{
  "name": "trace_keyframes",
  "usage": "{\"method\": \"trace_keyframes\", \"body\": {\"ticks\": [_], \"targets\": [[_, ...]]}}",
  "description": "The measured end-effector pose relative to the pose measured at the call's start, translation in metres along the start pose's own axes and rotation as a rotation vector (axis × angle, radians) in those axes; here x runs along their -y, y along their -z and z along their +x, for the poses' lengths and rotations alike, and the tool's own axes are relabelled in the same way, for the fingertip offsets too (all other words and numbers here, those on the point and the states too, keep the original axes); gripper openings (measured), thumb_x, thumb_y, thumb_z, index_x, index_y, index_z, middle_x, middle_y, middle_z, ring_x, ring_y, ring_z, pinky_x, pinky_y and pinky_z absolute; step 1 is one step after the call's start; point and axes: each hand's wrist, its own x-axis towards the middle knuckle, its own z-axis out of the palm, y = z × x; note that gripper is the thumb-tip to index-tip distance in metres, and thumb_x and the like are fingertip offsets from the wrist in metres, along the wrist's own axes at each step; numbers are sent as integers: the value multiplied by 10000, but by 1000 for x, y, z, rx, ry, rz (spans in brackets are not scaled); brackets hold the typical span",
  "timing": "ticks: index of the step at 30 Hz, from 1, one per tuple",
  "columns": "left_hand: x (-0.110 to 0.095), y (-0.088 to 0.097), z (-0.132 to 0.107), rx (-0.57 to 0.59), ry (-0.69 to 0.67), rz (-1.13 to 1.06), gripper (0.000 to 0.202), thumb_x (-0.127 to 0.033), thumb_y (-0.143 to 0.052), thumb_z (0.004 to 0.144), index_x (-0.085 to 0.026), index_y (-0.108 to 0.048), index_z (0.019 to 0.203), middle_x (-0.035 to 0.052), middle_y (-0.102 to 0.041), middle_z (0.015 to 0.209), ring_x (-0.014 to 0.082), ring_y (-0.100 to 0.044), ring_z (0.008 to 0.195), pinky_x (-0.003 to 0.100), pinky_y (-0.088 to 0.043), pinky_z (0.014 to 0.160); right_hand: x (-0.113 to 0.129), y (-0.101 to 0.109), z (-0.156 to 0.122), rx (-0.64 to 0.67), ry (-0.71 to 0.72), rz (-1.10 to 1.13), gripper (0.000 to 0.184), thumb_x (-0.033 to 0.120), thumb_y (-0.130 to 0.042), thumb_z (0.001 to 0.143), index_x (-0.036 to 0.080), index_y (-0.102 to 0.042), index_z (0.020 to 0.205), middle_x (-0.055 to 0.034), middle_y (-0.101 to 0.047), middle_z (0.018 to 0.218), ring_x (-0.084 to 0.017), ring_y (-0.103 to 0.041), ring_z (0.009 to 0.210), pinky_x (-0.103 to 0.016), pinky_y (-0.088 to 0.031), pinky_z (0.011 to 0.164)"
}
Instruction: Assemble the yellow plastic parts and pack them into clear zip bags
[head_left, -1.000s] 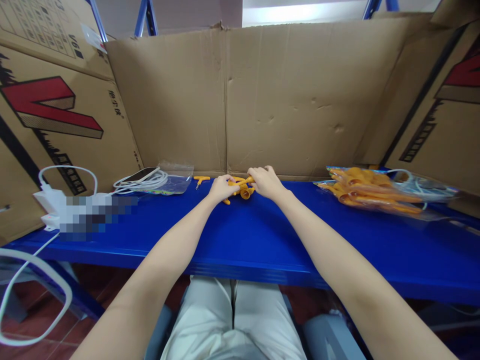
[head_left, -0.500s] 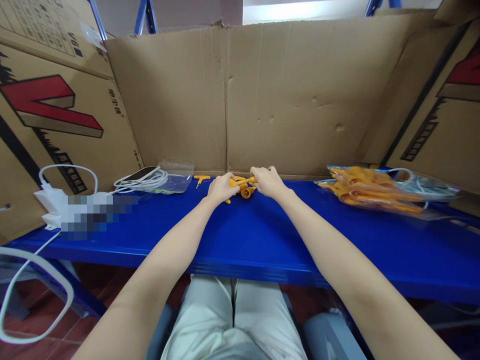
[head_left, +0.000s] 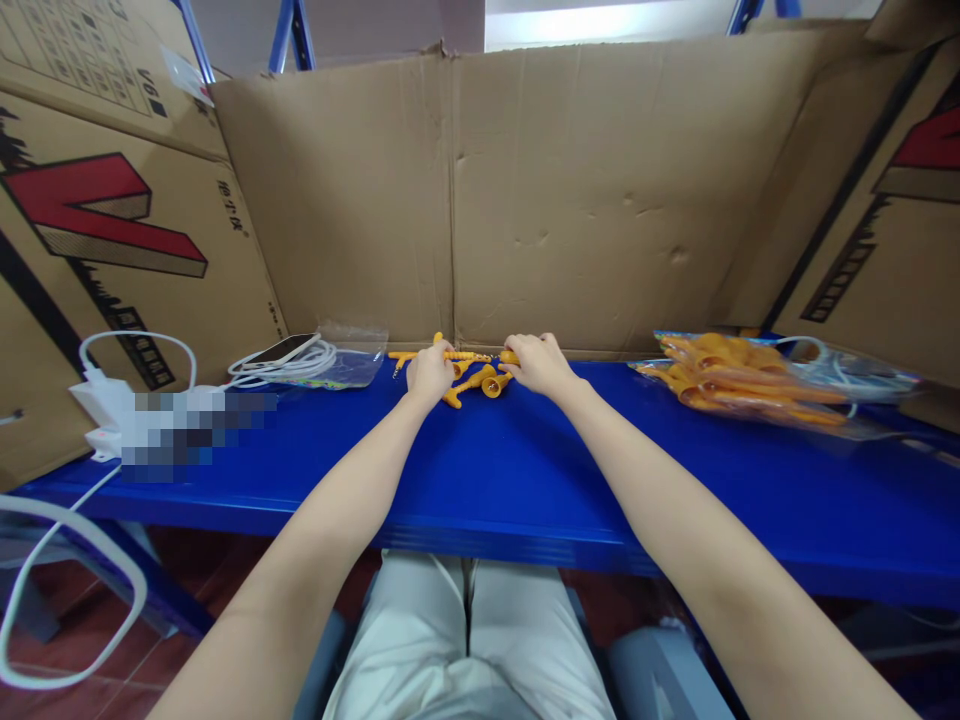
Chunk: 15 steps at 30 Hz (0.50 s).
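Observation:
My left hand (head_left: 430, 372) is closed around a yellow plastic rod (head_left: 469, 356), which points right toward my other hand. At the rod's right end is a small detail that looks like a metal coil. My right hand (head_left: 536, 362) pinches a short yellow plastic piece (head_left: 510, 357); a gap separates it from the rod. On the table below, between the hands, lie a yellow funnel-shaped piece (head_left: 492, 386) and a branched yellow piece (head_left: 453, 397). Another yellow piece (head_left: 401, 358) with a dark twisted tip is partly hidden beside my left hand.
The blue table (head_left: 510, 480) has a cardboard panel (head_left: 570, 200) along its back. Clear bags of yellow parts (head_left: 742, 375) lie on the right. At the left are a phone (head_left: 285, 349), a coiled white cable (head_left: 319, 358) and a white power strip (head_left: 105, 400).
My left hand has moved slightly left with the rod, opening a gap to the piece in my right hand. More yellow parts show between them. My right hand has barely moved.

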Motion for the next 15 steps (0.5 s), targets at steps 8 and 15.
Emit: {"method": "trace_keyframes", "body": {"ticks": [8,15], "targets": [[12,-7,6,-55,73,-286,363,-64,-507,746,-249,-535,1058,20,-653,894,178,-628,830,281,-461,713,-25,-13,-1,-116,-264,51,187,318,-494,837,169,-596,881,-109,-628,955,-259,-514,941,-376,-308,787],[18,-24,17,-84,158,-552,594,27,-462,685,-247,-432,1211,42,-603,1079,159,-593,945,299,-468,819,-62,-34,-13,-70,-589,166,236,333,-498,834,166,-605,963,-110,-629,1014,-235,-568,929,-326,-388,734]]}}
